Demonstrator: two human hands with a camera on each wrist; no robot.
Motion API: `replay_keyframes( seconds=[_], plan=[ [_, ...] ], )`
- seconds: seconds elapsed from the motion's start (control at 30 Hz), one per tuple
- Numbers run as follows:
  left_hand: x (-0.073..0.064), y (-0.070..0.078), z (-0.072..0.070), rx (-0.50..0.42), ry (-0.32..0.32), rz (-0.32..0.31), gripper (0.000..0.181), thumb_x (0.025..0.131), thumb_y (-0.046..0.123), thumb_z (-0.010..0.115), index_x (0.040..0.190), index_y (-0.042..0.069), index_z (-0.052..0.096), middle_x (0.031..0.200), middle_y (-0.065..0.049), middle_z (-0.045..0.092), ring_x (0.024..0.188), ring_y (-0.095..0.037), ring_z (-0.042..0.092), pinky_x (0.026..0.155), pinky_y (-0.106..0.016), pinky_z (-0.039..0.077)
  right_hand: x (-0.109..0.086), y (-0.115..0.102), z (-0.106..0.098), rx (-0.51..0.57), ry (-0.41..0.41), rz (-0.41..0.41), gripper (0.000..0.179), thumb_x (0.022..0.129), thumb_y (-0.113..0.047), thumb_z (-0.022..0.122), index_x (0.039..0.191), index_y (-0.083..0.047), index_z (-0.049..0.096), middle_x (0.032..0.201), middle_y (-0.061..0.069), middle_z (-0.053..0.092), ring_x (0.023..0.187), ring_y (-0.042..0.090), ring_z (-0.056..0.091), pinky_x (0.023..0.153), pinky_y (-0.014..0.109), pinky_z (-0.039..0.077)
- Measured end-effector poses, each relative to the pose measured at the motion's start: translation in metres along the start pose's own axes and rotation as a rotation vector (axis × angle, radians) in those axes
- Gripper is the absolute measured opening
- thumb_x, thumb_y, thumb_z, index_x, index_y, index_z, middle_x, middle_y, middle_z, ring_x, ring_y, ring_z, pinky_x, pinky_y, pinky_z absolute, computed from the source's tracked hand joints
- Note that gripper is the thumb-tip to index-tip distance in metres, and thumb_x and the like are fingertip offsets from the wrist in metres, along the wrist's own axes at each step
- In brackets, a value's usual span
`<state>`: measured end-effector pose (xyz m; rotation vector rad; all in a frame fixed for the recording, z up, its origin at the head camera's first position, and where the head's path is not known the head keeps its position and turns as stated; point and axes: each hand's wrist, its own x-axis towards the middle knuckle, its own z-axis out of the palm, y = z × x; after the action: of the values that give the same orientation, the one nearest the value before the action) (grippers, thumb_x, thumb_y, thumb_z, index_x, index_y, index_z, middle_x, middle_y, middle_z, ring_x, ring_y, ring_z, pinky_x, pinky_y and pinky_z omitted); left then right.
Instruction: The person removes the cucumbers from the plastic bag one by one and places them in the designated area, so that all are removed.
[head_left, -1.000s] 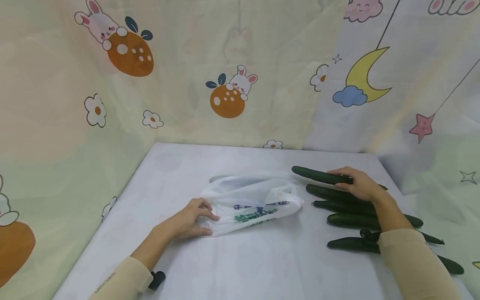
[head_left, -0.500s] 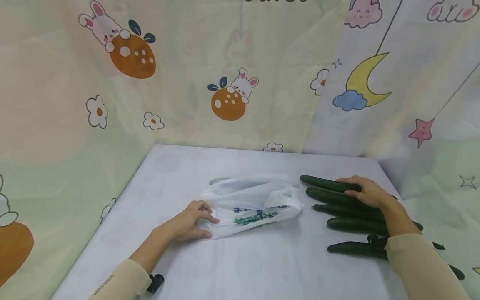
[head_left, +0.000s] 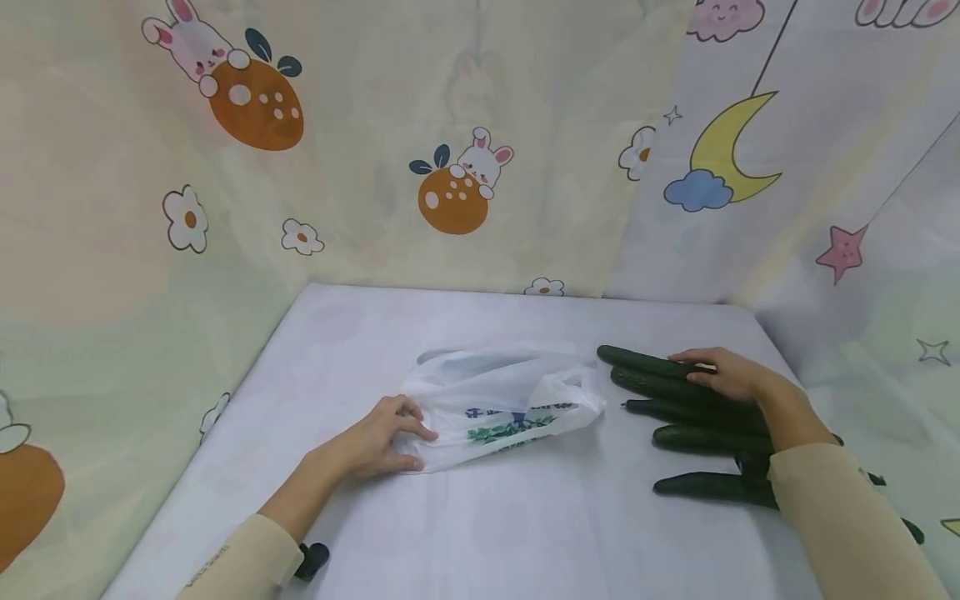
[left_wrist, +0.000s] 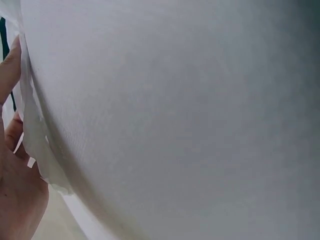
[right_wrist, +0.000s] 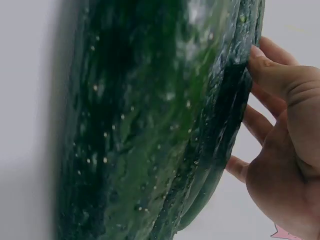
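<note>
A white plastic bag with blue and green print lies crumpled on the white table. My left hand rests on its left end, thumb and fingers spread apart; in the left wrist view the bag's thin edge runs along the fingers. On the right several dark green cucumbers lie roughly side by side. My right hand holds the farthest cucumber between thumb and fingers, beside the others. In the right wrist view a bumpy cucumber fills the foreground, and the thumb and fingertips touch the one behind.
The white table meets a cartoon-printed cloth backdrop at the back and sides. A small black object shows beside the left sleeve. My right forearm covers parts of the nearer cucumbers.
The right hand has moved right and slightly nearer with the farthest cucumber, bringing it close against the row. The left hand and the bag have stayed put.
</note>
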<state>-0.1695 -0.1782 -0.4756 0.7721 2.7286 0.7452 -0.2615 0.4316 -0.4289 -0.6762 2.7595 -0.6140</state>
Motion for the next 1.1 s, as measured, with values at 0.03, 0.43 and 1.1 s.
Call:
replay_keyframes(
  seconds=[0.03,0.43,1.1],
  plan=[
    [0.000,0.000,-0.001,0.001,0.000,0.007,0.038,0.081,0.034,0.088,0.118,0.032,0.077,0.128,0.005,0.050,0.128,-0.025,0.041,0.109,-0.051,0.040,0.000,-0.002,-0.001,-0.001,0.002,0.013,0.046,0.101,-0.005,0.061,0.146,0.003,0.051,0.145,0.033,0.052,0.136,0.058,0.041,0.105,0.073,0.034],
    [0.003,0.008,-0.006,0.073,-0.073,0.040,0.044,0.083,0.037,0.086,0.124,0.032,0.070,0.130,0.003,0.049,0.134,-0.030,0.038,0.110,-0.054,0.039,-0.010,-0.047,0.002,-0.052,0.140,0.021,0.046,0.104,-0.016,0.061,0.146,0.001,0.051,0.136,0.029,0.060,0.131,0.053,0.049,0.104,0.069,0.038],
    [0.039,0.027,-0.011,0.337,0.029,0.036,0.060,0.093,0.035,0.076,0.146,0.016,0.055,0.147,-0.011,0.047,0.139,-0.031,0.041,0.117,-0.047,0.037,0.037,-0.209,0.005,-0.022,0.404,-0.123,0.039,0.101,-0.026,0.067,0.135,-0.007,0.063,0.118,0.011,0.071,0.108,0.029,0.066,0.092,0.052,0.055]
  ],
)
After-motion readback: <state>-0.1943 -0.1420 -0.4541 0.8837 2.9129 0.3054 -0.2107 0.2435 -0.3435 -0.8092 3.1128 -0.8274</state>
